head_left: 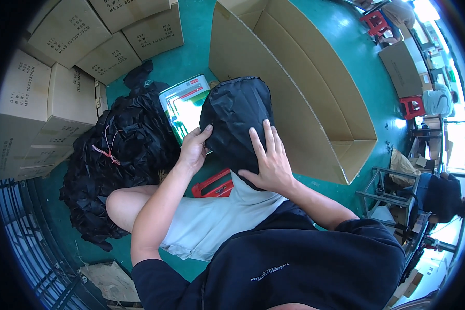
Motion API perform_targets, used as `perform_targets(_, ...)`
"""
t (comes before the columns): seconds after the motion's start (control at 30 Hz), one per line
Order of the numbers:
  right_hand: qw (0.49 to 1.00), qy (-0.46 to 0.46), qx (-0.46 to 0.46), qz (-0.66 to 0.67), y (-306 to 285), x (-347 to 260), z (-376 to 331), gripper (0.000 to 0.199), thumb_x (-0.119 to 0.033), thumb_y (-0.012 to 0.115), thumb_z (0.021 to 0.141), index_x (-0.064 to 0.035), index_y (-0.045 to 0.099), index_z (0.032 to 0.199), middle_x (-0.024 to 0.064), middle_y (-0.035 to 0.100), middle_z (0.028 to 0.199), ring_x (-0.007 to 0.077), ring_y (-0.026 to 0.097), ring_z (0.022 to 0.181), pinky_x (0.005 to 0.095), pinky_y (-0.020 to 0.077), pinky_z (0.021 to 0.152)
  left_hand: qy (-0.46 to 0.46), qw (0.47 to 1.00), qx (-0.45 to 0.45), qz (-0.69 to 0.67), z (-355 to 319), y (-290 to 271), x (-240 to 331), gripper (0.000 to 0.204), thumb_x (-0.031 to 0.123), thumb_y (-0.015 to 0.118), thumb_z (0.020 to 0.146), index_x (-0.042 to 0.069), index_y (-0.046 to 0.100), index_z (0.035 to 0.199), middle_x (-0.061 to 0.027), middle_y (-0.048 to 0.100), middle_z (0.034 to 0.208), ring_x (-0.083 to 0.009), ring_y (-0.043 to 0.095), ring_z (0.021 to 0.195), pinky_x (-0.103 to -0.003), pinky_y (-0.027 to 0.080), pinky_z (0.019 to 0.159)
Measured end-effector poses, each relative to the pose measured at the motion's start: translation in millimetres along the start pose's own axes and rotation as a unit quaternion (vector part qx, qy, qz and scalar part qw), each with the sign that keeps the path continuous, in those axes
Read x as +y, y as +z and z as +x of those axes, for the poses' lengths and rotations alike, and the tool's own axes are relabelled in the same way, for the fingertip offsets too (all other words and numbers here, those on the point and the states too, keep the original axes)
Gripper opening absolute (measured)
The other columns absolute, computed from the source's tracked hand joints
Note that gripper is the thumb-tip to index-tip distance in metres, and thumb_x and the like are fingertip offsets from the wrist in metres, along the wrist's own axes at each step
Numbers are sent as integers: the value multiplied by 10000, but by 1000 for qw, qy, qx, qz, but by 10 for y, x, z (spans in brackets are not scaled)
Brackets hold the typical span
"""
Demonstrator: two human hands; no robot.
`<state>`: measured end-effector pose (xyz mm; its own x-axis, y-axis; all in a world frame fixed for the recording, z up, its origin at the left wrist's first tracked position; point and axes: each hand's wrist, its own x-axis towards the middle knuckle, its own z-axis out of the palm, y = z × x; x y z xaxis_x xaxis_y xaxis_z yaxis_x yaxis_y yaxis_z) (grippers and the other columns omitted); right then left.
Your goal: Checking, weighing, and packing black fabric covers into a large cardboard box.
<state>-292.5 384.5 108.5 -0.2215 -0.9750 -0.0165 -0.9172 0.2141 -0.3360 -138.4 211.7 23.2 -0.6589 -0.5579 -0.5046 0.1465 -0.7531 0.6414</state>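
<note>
A black fabric piece (237, 116), rounded at the far end with a seamed rim, lies over my lap. My left hand (193, 146) pinches its left edge between thumb and fingers. On its lower right part my right hand (270, 163) rests flat, fingers spread. Partly behind the fabric is a shiny rectangular tin or pack (186, 106) with a white and red top strip. To my left sits a large heap of crumpled black fabric pieces (124, 150), with a pink string (107, 154) on it.
Stacked cardboard boxes (70, 31) stand at the far left. A big open carton (289, 93) stands ahead to the right. Beside my leg is a red plastic object (213, 185). Red stools (412, 107) and a metal rack (380, 194) stand at the right. Flattened cardboard (111, 281) lies lower left.
</note>
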Motion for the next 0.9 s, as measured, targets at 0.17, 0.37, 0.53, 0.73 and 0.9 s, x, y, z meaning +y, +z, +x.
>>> perform_targets(0.17, 989, -99, -62, 91, -98, 369, -419, 1004, -307, 793, 649, -140, 312, 1514, 317, 129, 1562, 513, 141, 1446, 569, 225, 1158, -66, 993, -18, -94, -205, 59, -177, 303, 280, 598, 979, 46, 604, 1172, -56, 698, 1089, -165, 678, 965, -330, 545, 829)
perform_targets(0.37, 977, -149, 21, 152, 72, 643, -648, 903, -140, 722, 567, -123, 427, 1421, 276, 282, 1517, 498, 306, 1390, 561, 342, 1101, -147, 981, -96, -85, -459, 187, -453, 224, 202, 648, 951, 39, 640, 1105, -78, 717, 1024, -150, 697, 905, -296, 567, 796)
perform_targets(0.53, 977, -106, 162, 89, 208, 495, -559, 701, -116, 710, 517, -96, 600, 1209, 184, 511, 1275, 397, 514, 1168, 511, 447, 962, -140, 985, -100, -34, -441, 198, -510, 218, 217, 669, 941, 26, 643, 1043, -78, 714, 987, -140, 694, 875, -299, 562, 804)
perform_targets(0.73, 981, -182, 61, 13, 65, 273, -586, 539, -191, 704, 496, -86, 652, 1021, 51, 596, 975, 251, 560, 956, 415, 385, 832, -176, 982, -74, 7, -517, 25, -522, 205, 189, 685, 930, -1, 649, 996, -96, 713, 953, -132, 694, 856, -282, 554, 809)
perform_targets(0.9, 988, -152, 34, 26, -31, 227, -599, 515, -213, 737, 515, -98, 655, 1010, 39, 585, 990, 222, 553, 948, 408, 362, 855, -155, 984, -77, 32, -523, 91, -478, 202, 177, 680, 932, -13, 650, 992, -94, 718, 928, -132, 696, 810, -257, 552, 783)
